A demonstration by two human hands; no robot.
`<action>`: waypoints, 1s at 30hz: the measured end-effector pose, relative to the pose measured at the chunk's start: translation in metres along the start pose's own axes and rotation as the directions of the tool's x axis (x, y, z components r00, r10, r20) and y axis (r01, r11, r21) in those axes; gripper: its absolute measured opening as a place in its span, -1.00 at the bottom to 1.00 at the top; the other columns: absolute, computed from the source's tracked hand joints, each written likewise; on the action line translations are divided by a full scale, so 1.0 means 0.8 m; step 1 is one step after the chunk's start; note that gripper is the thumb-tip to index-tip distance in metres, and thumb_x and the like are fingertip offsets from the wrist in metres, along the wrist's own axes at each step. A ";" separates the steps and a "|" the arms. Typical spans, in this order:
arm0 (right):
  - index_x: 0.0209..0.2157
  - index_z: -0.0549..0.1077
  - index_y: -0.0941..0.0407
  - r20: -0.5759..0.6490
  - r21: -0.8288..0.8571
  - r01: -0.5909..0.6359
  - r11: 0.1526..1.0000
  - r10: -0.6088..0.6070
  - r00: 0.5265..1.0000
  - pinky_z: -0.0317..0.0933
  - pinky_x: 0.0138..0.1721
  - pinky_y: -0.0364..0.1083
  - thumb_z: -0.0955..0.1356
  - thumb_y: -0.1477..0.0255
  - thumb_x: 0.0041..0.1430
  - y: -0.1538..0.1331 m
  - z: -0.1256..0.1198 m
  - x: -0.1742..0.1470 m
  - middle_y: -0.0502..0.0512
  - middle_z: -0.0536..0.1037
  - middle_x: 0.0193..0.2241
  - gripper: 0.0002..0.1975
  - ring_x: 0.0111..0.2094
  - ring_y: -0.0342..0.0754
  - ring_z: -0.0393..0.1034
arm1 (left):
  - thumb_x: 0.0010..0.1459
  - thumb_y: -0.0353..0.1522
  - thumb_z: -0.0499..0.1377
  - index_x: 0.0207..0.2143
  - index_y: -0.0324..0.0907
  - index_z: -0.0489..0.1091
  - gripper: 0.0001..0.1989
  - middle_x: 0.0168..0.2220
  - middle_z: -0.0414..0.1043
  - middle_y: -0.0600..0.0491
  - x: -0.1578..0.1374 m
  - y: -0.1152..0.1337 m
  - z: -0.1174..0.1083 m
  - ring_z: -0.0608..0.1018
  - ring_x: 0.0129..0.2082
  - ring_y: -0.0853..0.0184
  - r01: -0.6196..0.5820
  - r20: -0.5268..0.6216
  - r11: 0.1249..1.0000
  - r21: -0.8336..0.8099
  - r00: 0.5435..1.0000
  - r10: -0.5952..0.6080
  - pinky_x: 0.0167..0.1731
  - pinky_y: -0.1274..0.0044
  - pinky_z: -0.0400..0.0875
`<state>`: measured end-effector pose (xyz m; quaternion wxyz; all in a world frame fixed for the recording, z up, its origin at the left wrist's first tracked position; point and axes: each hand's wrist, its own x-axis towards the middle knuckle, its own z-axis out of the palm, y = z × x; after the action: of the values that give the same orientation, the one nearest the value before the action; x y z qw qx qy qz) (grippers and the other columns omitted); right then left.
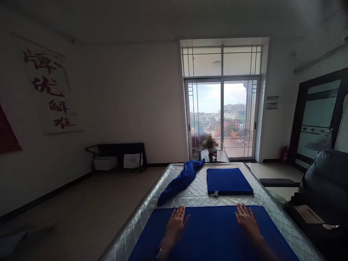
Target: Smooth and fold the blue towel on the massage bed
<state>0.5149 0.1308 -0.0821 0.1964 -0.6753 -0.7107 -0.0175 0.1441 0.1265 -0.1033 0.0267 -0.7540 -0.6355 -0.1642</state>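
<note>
A flat blue fabric piece [212,232], perhaps a cushion or folded cloth, lies spread across the near part of the table. My left hand [177,220] rests flat on its left half, fingers stretched toward its far edge. On the right half my right hand [245,217] lies likewise, palm down with the fingers out. Neither hand grips anything. Just beyond is a folded blue square [228,181] with a small white tag at its near left corner. To its left a crumpled blue cloth [179,182] trails diagonally over the table.
A silver quilted cover [187,199] drapes the table. Behind it stands a small dark table [224,156] with a potted plant [209,142] and a bottle [214,151]. A black chair [326,185] is close on the right. A low bench [119,150] sits by the left wall.
</note>
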 end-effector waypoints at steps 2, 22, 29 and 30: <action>0.30 0.32 0.02 0.080 0.002 0.078 0.997 -0.078 0.994 -0.13 0.41 0.17 0.14 0.22 0.41 -0.041 0.015 -0.002 0.08 0.27 0.36 -0.49 0.41 0.11 0.00 | 0.41 0.00 -0.21 0.37 -0.13 0.19 -0.33 0.38 0.20 -0.07 0.007 0.062 0.011 0.22 0.39 0.11 -0.096 0.034 0.995 -0.037 0.995 0.097 0.39 0.22 0.12; 0.43 -0.06 0.23 0.311 0.065 0.164 0.984 -0.176 0.934 -0.36 0.42 0.20 0.00 0.27 0.41 -0.124 0.052 -0.029 0.20 -0.06 0.44 -0.36 0.47 0.09 -0.29 | 0.45 -0.11 -0.24 0.42 -0.29 0.01 -0.35 0.42 0.09 -0.23 0.005 0.128 0.078 0.11 0.44 0.08 -0.182 0.040 0.975 -0.129 0.981 0.188 0.37 0.09 0.09; 0.43 0.02 0.09 0.285 0.073 0.124 0.990 -0.140 0.948 -0.35 0.43 0.16 0.00 0.10 0.40 -0.101 0.040 -0.029 0.07 0.01 0.43 -0.32 0.46 0.06 -0.24 | 0.41 -0.05 -0.16 0.44 -0.23 0.01 -0.31 0.44 0.03 -0.13 0.003 0.116 0.051 0.04 0.45 0.04 -0.058 0.135 0.979 -0.195 0.987 0.086 0.42 0.12 -0.04; 0.42 0.05 0.06 0.274 0.065 0.114 0.991 -0.127 0.953 -0.34 0.43 0.16 0.01 0.07 0.40 -0.090 0.036 -0.028 0.04 0.03 0.43 -0.32 0.45 0.06 -0.23 | 0.40 -0.04 -0.16 0.44 -0.21 0.01 -0.31 0.44 0.03 -0.11 0.001 0.106 0.046 0.04 0.45 0.03 -0.036 0.137 0.981 -0.190 0.989 0.063 0.42 0.12 -0.04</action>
<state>0.4381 0.1118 -0.0983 0.1097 -0.6215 -0.7713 0.0824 0.2344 0.1202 -0.1235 -0.0854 -0.7785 -0.5985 -0.1683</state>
